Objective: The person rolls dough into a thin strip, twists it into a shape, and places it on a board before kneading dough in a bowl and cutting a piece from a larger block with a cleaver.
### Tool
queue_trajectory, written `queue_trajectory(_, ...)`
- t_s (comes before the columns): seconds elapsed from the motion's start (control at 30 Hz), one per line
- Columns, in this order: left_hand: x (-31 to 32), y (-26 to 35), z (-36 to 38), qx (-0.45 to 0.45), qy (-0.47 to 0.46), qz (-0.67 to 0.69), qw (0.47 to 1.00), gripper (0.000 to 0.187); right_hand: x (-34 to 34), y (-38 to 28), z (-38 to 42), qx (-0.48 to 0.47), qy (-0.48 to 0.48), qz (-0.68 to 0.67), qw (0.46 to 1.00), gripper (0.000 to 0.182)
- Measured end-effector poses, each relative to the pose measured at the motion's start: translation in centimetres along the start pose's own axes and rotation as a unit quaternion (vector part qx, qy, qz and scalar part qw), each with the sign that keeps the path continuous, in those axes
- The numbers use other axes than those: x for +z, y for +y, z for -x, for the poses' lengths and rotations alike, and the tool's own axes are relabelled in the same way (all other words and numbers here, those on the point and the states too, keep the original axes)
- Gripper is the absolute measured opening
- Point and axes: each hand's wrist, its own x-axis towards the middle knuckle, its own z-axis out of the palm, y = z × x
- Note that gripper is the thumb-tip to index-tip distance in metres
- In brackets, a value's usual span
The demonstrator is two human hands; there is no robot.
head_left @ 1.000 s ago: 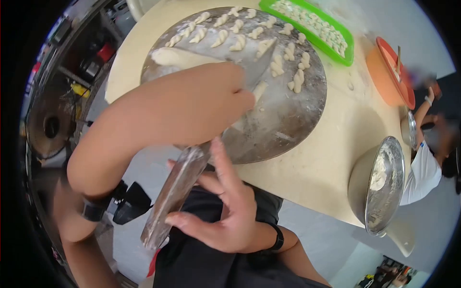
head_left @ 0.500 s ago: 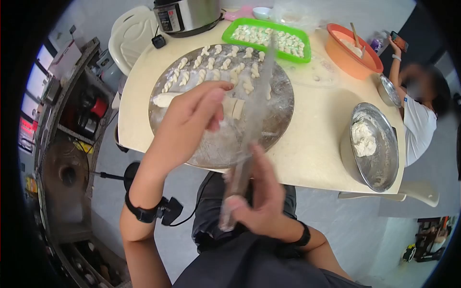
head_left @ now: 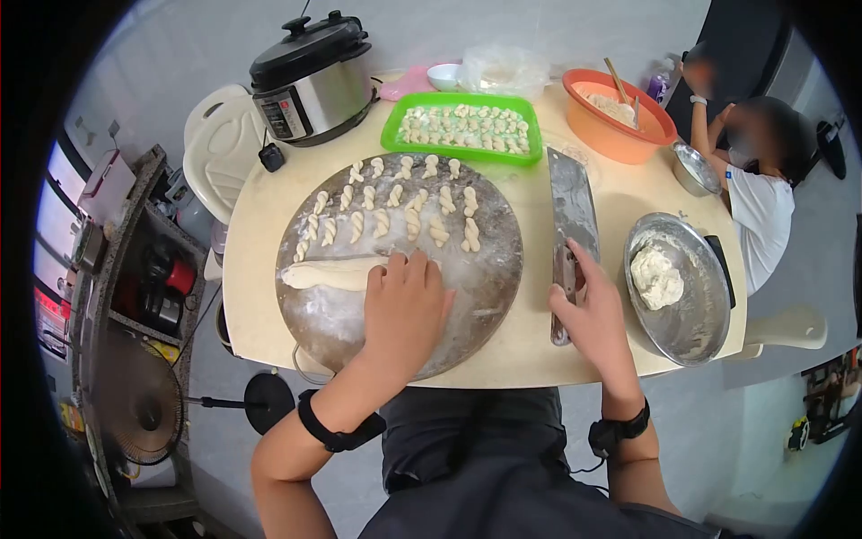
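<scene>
A long roll of pale dough (head_left: 328, 274) lies across the round floured board (head_left: 485, 314). My left hand (head_left: 406, 310) is over the right end of this roll, its fingers bent down and close together on the dough, hiding part of it. Several small twisted dough pieces (head_left: 413, 225) sit in rows on the board's upper half. To the right of the board, a wide-bladed knife (head_left: 573, 202) lies flat on the table, blade pointing away from me. My right hand (head_left: 593, 310) has its thumb and fingers around the knife's handle.
Behind the board are a green tray (head_left: 388, 135) of dough pieces and a pressure cooker (head_left: 323, 99). An orange basin (head_left: 620, 144) stands at the back right. Nearer is a metal bowl (head_left: 709, 323) with dough. A person (head_left: 759, 216) is at the table's right side.
The knife has gone from upright in front of me to flat on the table at the right, with my right hand. My left hand has come down onto the dough roll. The view has shifted.
</scene>
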Motion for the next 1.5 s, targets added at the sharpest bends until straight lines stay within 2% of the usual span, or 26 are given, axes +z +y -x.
queue_trajectory(0.23, 0.9, 1.5, 0.7, 0.003, 0.075, 0.022, 0.997, 0.035, 0.2, 0.9, -2.5, -0.028, -0.011, 0.077, 0.997, 0.07)
queue_trajectory(0.33, 1.0, 0.9, 1.0, 0.05, 0.044, 0.083, 0.994, 0.036, 0.4, 1.6, -2.2, -0.032, -0.01, 0.106, 0.994, 0.069)
queue_trajectory(0.43, 0.1, 0.3, 0.8, 0.09, -0.025, 0.218, 0.972, 0.037, 0.9, 2.4, -2.5, -0.06, 0.013, 0.135, 0.989, 0.068)
queue_trajectory(0.53, -1.0, -0.5, -0.1, 0.109, 0.01, 0.266, 0.958, 0.035, 1.5, 3.4, -3.0, -0.088, 0.035, 0.183, 0.979, 0.06)
queue_trajectory(0.63, -1.7, -1.7, -0.8, 0.084, -0.007, 0.187, 0.979, 0.035, 1.7, 3.3, -3.4, -0.064, 0.023, 0.224, 0.972, 0.049)
queue_trajectory(0.73, -2.1, -2.9, -1.5, 0.163, -0.087, 0.165, 0.969, 0.038, 2.2, 3.2, -3.9, -0.033, -0.004, 0.302, 0.953, 0.043)
queue_trajectory(0.83, -3.0, -3.2, -2.5, 0.152, -0.119, 0.235, 0.953, 0.036, 2.4, 2.7, -4.4, -0.008, -0.036, 0.375, 0.926, 0.045)
queue_trajectory(0.87, -3.1, -3.5, -2.9, 0.102, -0.139, 0.336, 0.926, 0.033, 2.4, 2.2, -4.4, -0.024, -0.002, 0.378, 0.926, 0.046)
queue_trajectory(0.93, -3.0, -4.5, -3.9, -0.004, -0.174, 0.523, 0.834, 0.028, 2.3, 0.5, -4.2, -0.058, 0.063, 0.381, 0.92, 0.047)
queue_trajectory(1.03, -0.9, -7.1, -6.1, -0.156, -0.209, 0.73, 0.632, 0.03, 1.8, -3.8, -4.8, -0.172, 0.125, 0.229, 0.95, 0.048)
queue_trajectory(1.13, 0.0, -7.7, -8.0, -0.176, -0.201, 0.793, 0.547, 0.032, 2.4, -7.0, -5.3, -0.277, 0.055, 0.074, 0.956, 0.05)
queue_trajectory(1.23, -0.4, -7.3, -8.1, -0.113, -0.196, 0.704, 0.673, 0.031, 3.9, -6.9, -6.7, -0.349, -0.079, 0.014, 0.934, 0.051)
queue_trajectory(1.33, -1.2, -6.8, -7.4, -0.083, -0.215, 0.698, 0.678, 0.029, 5.1, -5.8, -6.7, -0.37, -0.077, 0.016, 0.926, 0.044)
queue_trajectory(1.43, -1.4, -7.3, -6.6, -0.03, -0.214, 0.603, 0.768, 0.029, 5.5, -4.6, -6.8, -0.385, -0.081, -0.027, 0.919, 0.033)
queue_trajectory(1.5, -1.7, -6.6, -6.5, 0.041, -0.163, 0.498, 0.851, 0.03, 6.0, -4.2, -6.6, -0.392, -0.079, -0.01, 0.917, 0.026)
